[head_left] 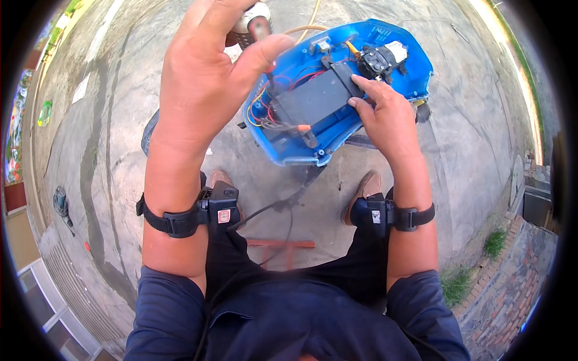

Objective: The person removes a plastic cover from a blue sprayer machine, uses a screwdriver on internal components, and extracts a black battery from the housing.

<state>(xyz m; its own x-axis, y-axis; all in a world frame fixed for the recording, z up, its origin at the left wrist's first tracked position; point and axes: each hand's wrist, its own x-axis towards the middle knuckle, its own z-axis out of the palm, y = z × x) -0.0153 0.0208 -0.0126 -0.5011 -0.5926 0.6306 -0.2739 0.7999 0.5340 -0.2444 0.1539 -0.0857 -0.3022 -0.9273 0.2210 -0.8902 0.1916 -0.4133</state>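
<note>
My left hand [198,90] is raised over the blue plastic housing [409,81], closed around a dark-and-silver cylindrical tool [251,25] whose narrow tip points down toward the wiring; its lower end is partly hidden by my thumb. Inside the housing lie a dark rectangular box [310,99], red, yellow and dark wires [262,117], and a black pump-like unit [382,60] with a white label. My right hand [385,117] grips the near right end of the box with thumb and fingertips, beside a black bracket [340,75].
My feet [367,192] stand on concrete [120,162] below the housing. A reddish metal bar [280,243] lies between my legs. A teal power tool [61,204] and a green object [45,113] lie at left. A brick edge [494,283] with grass is at lower right.
</note>
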